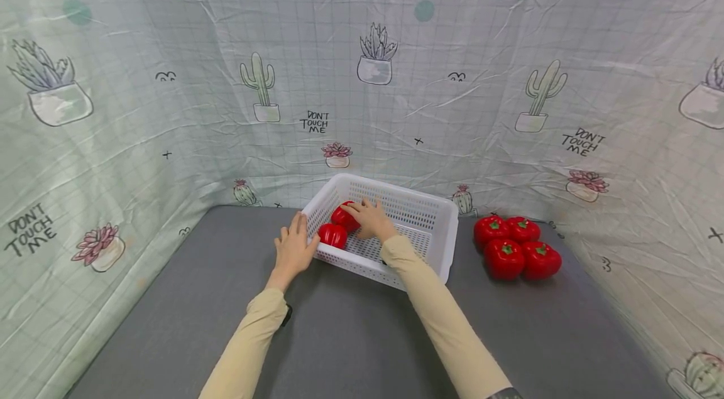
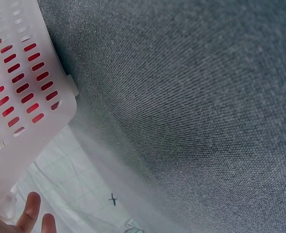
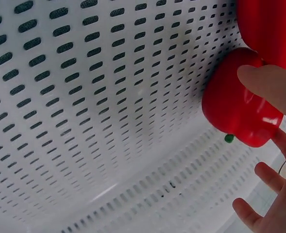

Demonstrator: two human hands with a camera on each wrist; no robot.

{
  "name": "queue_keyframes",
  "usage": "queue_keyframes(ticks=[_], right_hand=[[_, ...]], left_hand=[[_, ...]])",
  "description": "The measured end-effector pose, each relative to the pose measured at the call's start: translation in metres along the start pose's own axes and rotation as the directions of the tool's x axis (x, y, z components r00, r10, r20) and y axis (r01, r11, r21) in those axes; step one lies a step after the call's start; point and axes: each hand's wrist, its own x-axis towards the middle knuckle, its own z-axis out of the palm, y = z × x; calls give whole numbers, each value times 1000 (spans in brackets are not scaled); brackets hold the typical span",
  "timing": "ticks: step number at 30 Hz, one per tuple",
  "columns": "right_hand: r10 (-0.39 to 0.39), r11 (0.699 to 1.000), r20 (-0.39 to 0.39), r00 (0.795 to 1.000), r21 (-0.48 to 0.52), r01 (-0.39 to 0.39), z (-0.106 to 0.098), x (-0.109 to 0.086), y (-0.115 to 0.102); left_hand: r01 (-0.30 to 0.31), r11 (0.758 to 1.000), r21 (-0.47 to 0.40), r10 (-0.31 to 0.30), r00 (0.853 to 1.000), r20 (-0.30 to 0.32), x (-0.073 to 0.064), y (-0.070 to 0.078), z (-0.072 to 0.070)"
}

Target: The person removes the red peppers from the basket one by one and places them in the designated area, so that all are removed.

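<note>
Fingers of the right hand (image 1: 370, 221) pinch a red bell pepper (image 1: 340, 217) at the left end inside the white plastic basket (image 1: 451, 239), whose rim the left hand (image 1: 293, 249) touches with extended fingers; smooth skin could slip, rolling it against the neighbouring pepper (image 1: 332, 235).

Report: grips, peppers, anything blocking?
Right grip on far pepper inside basket. Left grip at basket's left end. Near pepper inside too; four peppers outside. No obstruction visible.
</note>
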Motion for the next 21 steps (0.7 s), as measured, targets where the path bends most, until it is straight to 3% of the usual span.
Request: queue_keyframes(ticks=[8,13,14,20,21], right_hand=[[-9,999,-53,999,-46,7,3,-1,2],[21,1000,-56,998,-16,-22,8,6,4],[6,1000,-87,996,-21,-8,12,8,5],[12,999,-68,998,-40,-15,12,5,4],[29,999,-37,999,-39,-30,9,3,3]], left_hand=[[2,1000,1,-2,1000,9,0,0,1],[4,1000,7,-4,1000,14,-1,0,1],[4,1000,9,-4,1000,13,-1,0,1],[14,1000,8,-14,1000,18,0,1,1],[15,1000,9,-16,1000,20,0,1,1]])
